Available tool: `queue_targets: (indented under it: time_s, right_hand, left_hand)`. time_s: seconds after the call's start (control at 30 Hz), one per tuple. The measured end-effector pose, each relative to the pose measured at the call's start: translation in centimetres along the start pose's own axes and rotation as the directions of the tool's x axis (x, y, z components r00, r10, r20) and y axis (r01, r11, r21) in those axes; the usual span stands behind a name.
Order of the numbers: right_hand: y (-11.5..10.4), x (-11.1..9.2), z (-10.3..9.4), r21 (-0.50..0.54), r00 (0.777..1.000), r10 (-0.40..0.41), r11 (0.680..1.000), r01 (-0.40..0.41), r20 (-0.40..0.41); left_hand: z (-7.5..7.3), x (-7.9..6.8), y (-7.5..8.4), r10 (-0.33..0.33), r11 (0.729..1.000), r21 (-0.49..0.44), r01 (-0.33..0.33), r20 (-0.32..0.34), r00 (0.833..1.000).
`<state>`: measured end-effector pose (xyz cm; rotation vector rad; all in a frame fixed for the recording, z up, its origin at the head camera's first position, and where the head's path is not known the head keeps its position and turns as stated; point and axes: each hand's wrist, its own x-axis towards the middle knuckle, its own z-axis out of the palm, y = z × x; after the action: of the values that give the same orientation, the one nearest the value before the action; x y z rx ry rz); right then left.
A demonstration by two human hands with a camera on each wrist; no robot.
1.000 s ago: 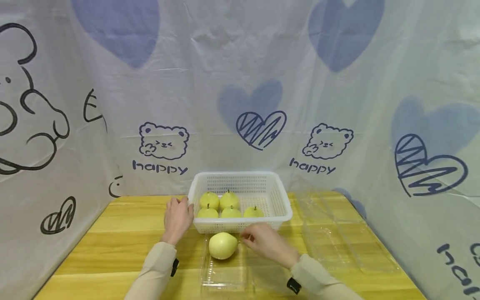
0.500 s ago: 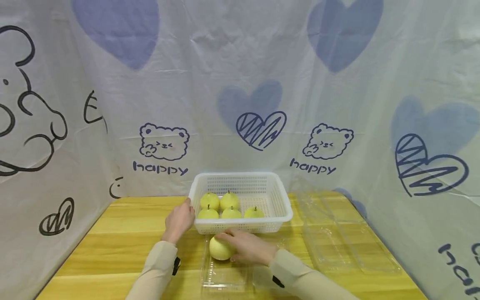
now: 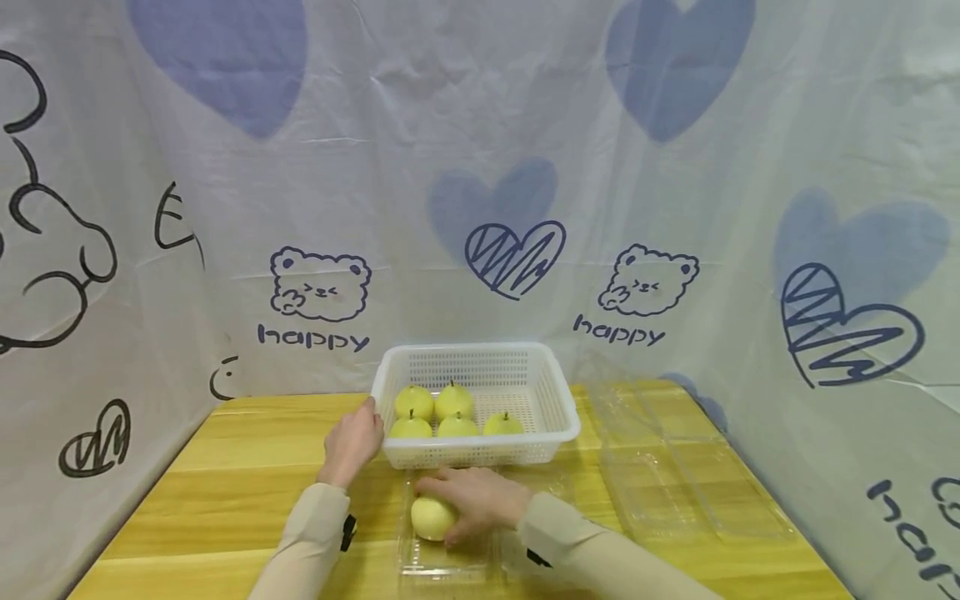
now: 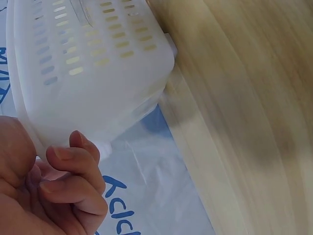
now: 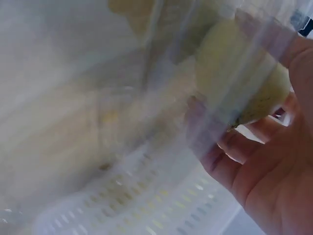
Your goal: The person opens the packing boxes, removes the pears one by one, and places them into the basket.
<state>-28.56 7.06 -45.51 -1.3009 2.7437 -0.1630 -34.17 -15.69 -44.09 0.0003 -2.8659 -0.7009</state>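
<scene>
My right hand (image 3: 480, 502) holds a yellow-green pear (image 3: 432, 520) over a clear plastic clamshell box (image 3: 442, 568) in front of the basket; whether the pear touches the box floor cannot be told. In the right wrist view, thumb and fingers curve round the pear (image 5: 239, 71), seen through clear plastic. At the left end of the white perforated basket (image 3: 480, 442), my left hand (image 3: 352, 442) grips the rim. The left wrist view shows that hand (image 4: 63, 191) with curled fingers at the basket's corner (image 4: 102, 93). Several pears (image 3: 457, 427) sit inside the basket, mostly on its left side.
More clear plastic containers (image 3: 652, 492) lie on the right of the wooden table (image 3: 225, 492). A printed white cloth (image 3: 420, 275) hangs behind the table and along both sides.
My right hand has moved left from beside the pear and taken hold of it. The pear has shifted slightly toward me and turned. My left hand stays at the basket's rim.
</scene>
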Motion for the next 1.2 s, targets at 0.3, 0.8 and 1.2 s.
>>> queue_targets:
  time_s: [0.3,0.8,1.2]
  right_hand:
    - [-0.7,0.1,-1.1,-0.12,0.998,0.052,0.992,-0.049,0.02]
    - [-2.4,-0.7,-0.5,0.006,1.0,0.028,1.0,-0.028,0.002]
    - [-1.9,-0.9,-0.7,0.069,0.999,-0.027,0.997,0.028,-0.022]
  left_hand:
    - [0.3,0.2,0.0,-0.002,1.0,0.0,0.002,0.002,1.0]
    - [0.4,0.3,-0.2,0.005,1.0,0.026,-0.005,-0.004,1.0]
    - [0.1,0.2,0.0,0.008,0.999,0.033,-0.008,0.008,1.0]
